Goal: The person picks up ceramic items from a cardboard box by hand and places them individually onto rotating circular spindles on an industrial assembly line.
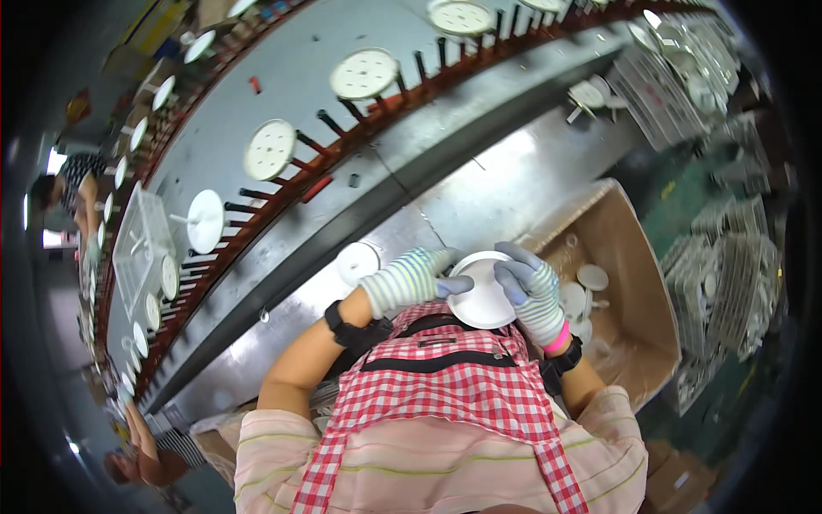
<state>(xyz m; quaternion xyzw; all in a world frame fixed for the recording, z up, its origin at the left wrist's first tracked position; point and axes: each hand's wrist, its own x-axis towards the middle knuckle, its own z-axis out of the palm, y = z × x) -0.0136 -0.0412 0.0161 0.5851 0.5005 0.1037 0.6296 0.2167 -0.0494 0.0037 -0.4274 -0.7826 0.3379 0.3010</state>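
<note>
Close in front of my apron I hold a shallow white round plastic piece (482,301) with a raised rim, like a small dish. My left hand (408,281), in a striped glove with grey fingertips, closes on its left edge. At its upper right edge my right hand (533,295), gloved the same way, grips with bent fingers. Beside my left hand a second white disc (356,263) lies on the metal worktop (432,224). The underside of the held piece is hidden.
Right of me an open cardboard box (640,295) holds several white discs. Beyond the worktop runs a conveyor (291,201) with black-tipped pegs and white discs on stems. Stacked clear trays (655,98) stand far right. Two other people are at the left.
</note>
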